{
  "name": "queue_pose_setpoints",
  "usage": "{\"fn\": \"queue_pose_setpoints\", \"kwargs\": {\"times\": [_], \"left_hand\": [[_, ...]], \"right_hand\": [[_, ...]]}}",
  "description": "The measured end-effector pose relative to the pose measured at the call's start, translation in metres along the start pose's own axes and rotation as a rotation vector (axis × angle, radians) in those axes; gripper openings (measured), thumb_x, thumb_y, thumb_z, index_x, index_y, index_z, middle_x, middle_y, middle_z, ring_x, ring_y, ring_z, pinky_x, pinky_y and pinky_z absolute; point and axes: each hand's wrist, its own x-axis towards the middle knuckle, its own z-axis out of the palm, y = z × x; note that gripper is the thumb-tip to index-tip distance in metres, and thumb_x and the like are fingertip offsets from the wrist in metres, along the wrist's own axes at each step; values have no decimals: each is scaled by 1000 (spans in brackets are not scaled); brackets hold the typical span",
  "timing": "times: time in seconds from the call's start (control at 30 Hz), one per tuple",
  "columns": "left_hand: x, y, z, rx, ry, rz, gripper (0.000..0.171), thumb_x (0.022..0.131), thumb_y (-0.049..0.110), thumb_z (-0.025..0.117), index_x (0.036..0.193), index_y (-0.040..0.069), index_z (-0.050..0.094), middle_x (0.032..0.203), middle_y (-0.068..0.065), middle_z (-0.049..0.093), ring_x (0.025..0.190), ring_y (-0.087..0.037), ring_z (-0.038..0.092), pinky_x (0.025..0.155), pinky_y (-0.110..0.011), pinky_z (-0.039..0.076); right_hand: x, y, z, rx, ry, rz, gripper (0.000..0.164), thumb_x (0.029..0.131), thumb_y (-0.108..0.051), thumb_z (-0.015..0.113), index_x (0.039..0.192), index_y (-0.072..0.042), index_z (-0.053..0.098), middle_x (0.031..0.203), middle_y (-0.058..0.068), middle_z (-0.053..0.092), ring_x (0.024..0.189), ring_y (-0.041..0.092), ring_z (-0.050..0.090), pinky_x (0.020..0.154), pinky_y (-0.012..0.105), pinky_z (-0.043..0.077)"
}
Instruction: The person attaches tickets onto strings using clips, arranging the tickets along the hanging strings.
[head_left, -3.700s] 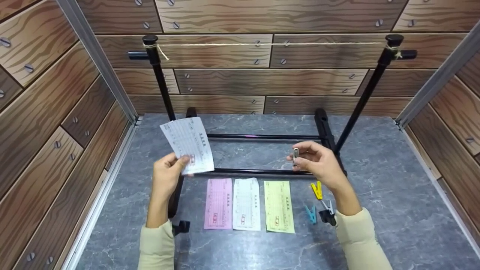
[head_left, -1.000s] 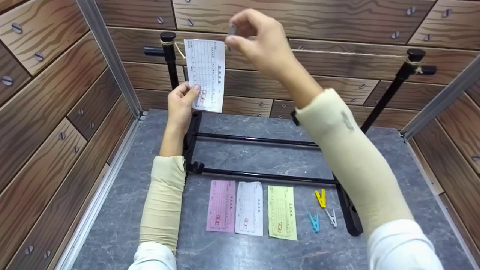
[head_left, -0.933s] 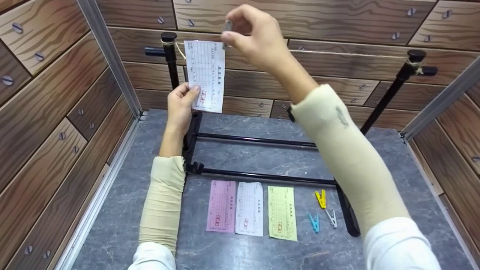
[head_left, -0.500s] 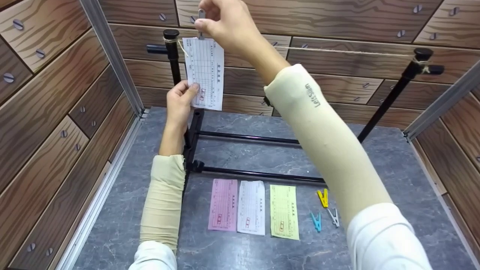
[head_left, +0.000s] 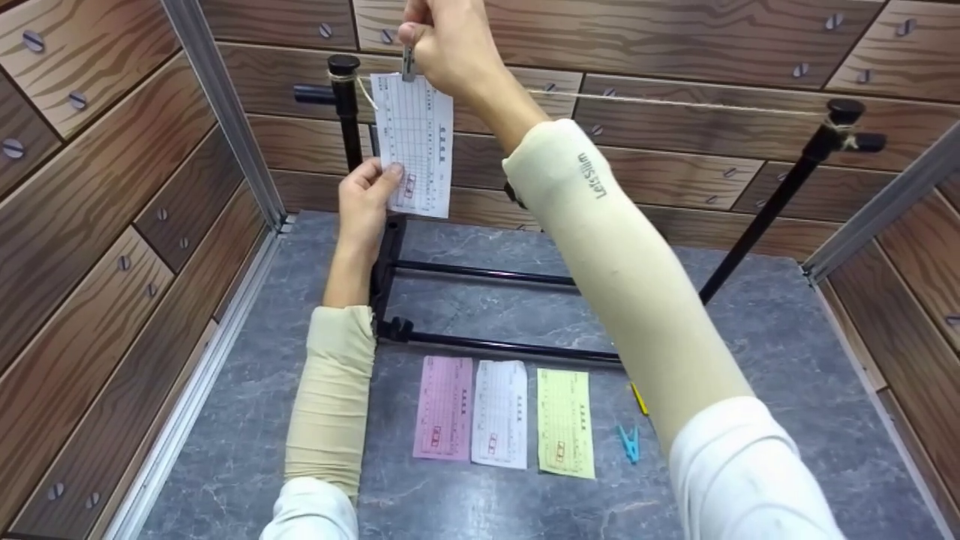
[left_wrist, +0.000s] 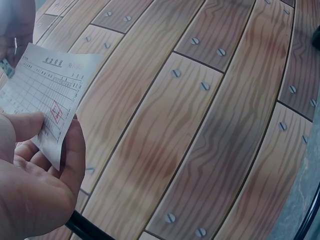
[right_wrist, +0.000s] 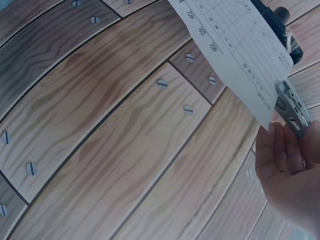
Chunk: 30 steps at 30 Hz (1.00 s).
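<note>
My left hand [head_left: 364, 201] pinches the lower left edge of a white printed slip [head_left: 420, 146], thumb in front and fingers behind. The slip hangs upright in front of the left end of a string [head_left: 675, 103]. My right hand [head_left: 454, 49] pinches a grey clothespin [head_left: 408, 64] at the slip's top edge. In the right wrist view the clothespin [right_wrist: 292, 105] meets the slip's edge, fingers and thumb at its handle end. Whether its jaws also grip the string cannot be told. Part of the right hand lies beyond the head view's top.
The string spans two black posts [head_left: 349, 112] of a rack with low crossbars [head_left: 495, 345]. Pink [head_left: 442, 409], white [head_left: 500, 414] and yellow-green [head_left: 565, 424] slips lie on the grey tabletop. Beside them are a blue clothespin [head_left: 628, 444] and a yellow clothespin [head_left: 639, 399], partly behind the right arm.
Both hands have risen from over the table to the string, the left with the slip, the right with the clothespin. The right then moved left, and the clothespin came down onto the slip's top.
</note>
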Motion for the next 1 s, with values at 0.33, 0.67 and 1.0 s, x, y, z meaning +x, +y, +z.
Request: {"fn": "queue_pose_setpoints", "kwargs": {"times": [0.33, 0.67, 1.0], "left_hand": [[0, -3, -2, -44, 18, 14, 11, 97, -5, 58, 97, -14, 65, 80, -8, 66, 71, -17, 62, 65, -27, 53], [1, -2, -6, -9, 20, 54, 9, 96, -6, 59, 91, -5, 67, 79, -6, 65, 69, -14, 60, 63, -26, 51], [2, -6, -7, -32, 22, 52, 8, 96, -6, 59, 91, -8, 65, 81, -7, 66, 70, -15, 61, 63, -26, 51]], "right_hand": [[2, 0, 10, -57, -50, -17, 22, 99, -8, 60, 82, -18, 52, 87, -4, 54, 86, 8, 50, 76, 21, 41], [0, -1, 11, -71, -89, -15, 8, 99, -11, 61, 93, -14, 57, 94, -3, 56, 86, 8, 50, 76, 21, 42], [-2, -1, 8, -46, -107, 14, 9, 99, -11, 63, 94, -14, 56, 93, -3, 54, 86, 8, 51, 76, 22, 42]]}}
